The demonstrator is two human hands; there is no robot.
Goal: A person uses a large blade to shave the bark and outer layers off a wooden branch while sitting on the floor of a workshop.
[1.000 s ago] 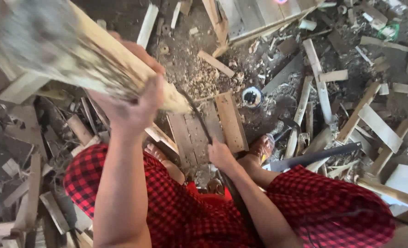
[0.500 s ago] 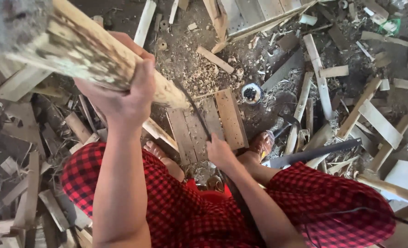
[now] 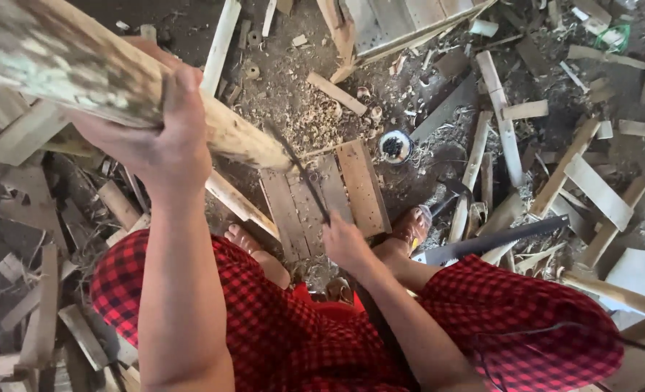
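My left hand [image 3: 159,141] grips a long pale wooden plank [image 3: 246,141], held up close to the camera and slanting from the upper left down toward the middle. My right hand [image 3: 345,243] is lower, near my knees, and is closed on a thin dark blade-like tool [image 3: 304,178]. The tool's tip reaches up to the plank's lower end. I sit on the ground in red and black checked cloth [image 3: 279,327], with my bare feet [image 3: 253,247] showing below the plank.
A small panel of joined slats [image 3: 355,185] lies on the ground under the tool. Beside it stands a small round cup [image 3: 395,145] with dark contents. A long dark saw blade [image 3: 496,239] lies at the right. Scrap boards [image 3: 504,123] and shavings cover the dirt all round.
My left hand has moved the plank up and to the left, closer to the camera. My right hand with the tool has stayed near the slat panel.
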